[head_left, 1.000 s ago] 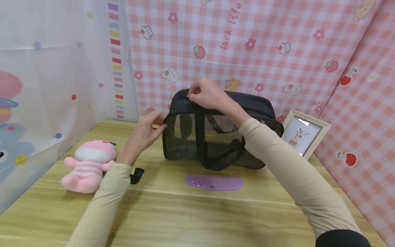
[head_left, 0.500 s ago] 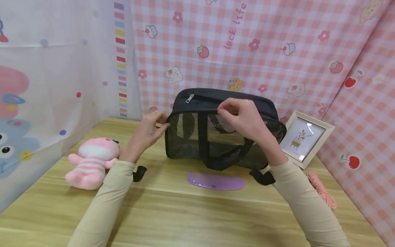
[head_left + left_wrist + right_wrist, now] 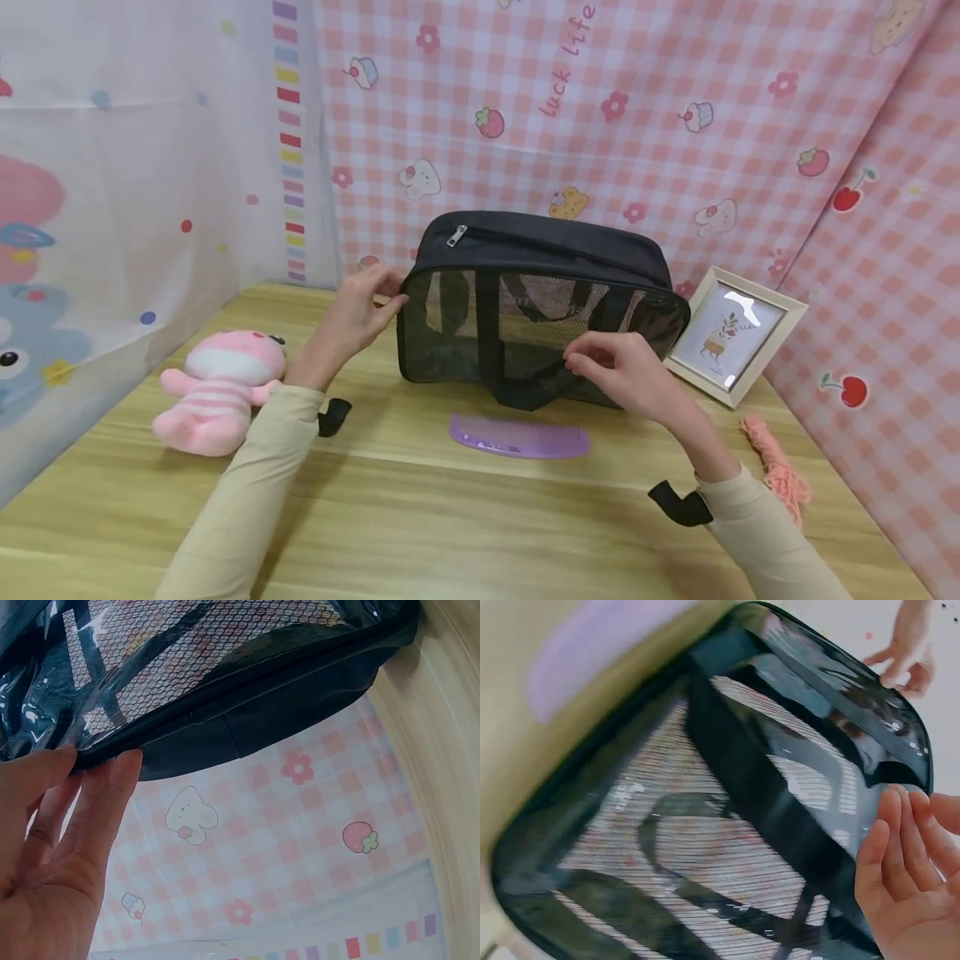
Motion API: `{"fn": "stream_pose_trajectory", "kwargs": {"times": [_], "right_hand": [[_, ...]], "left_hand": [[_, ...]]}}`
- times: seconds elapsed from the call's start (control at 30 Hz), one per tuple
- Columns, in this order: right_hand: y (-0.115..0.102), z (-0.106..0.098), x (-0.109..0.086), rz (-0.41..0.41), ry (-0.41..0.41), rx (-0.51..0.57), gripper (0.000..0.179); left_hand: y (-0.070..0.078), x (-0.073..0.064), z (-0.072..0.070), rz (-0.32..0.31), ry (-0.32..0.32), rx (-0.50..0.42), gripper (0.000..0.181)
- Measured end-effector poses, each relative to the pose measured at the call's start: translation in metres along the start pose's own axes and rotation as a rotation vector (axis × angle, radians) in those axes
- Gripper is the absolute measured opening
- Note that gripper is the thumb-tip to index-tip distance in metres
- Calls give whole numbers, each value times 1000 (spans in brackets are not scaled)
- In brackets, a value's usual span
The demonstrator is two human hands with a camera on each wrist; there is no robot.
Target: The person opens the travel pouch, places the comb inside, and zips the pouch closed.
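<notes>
A black see-through bag (image 3: 442, 358) with mesh and dark straps stands upright at the back of the table. Its metal zip pull (image 3: 457, 236) lies at the left end of the top. My left hand (image 3: 352, 325) pinches the bag's upper left corner; the left wrist view shows thumb and fingers on either side of the black edge (image 3: 225, 712). My right hand (image 3: 637, 375) hovers before the bag's lower right front, fingers loosely bent and nothing held. A strap (image 3: 765, 787) crosses the right wrist view beside that hand. Before the bag lies a purple comb (image 3: 517, 437).
A pink striped plush toy (image 3: 210, 408) lies at the left by my forearm. Behind my right hand a framed picture (image 3: 731, 337) leans at the bag's right end. A bundle of coral cord (image 3: 776, 467) lies near the right table edge. Patterned cloth hangs behind.
My right hand has left the zip pull at the top left and come down to the right, before the bag. My left hand keeps its pinch on the corner.
</notes>
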State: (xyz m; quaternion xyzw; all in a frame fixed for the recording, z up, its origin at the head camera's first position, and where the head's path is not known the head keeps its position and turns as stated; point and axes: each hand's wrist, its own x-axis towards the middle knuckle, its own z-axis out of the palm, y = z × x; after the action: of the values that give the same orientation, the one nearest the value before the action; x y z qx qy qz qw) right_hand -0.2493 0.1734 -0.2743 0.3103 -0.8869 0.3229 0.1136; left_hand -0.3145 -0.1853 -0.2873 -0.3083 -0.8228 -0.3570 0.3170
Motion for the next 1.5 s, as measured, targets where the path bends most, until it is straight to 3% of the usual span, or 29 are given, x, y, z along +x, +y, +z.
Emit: {"fn": "stream_pose_trajectory", "kwargs": {"times": [0.23,0.5,0.67,0.77,0.97,1.3,1.5], "right_hand": [[27,18,-28,43,-108,38,10],[51,27,-38,75,-168,20,13],[65,34,-35,10,-207,-110,29],[68,37,-33,-16,-246,-196,40],[71,40,-32,15,-338,-271,55],[76,50,-34,-36,-431,-259,55],[79,53,-38,-48,-438,-276,56]], "left_hand": [[-1,3,4,16,-13,-3,16],[0,12,6,42,0,-8,14],[-1,13,2,27,18,1,12],[-2,10,1,8,28,19,12],[-4,5,1,-15,29,35,12],[-7,2,5,-22,33,28,12],[-6,2,7,-22,23,27,12]]}}
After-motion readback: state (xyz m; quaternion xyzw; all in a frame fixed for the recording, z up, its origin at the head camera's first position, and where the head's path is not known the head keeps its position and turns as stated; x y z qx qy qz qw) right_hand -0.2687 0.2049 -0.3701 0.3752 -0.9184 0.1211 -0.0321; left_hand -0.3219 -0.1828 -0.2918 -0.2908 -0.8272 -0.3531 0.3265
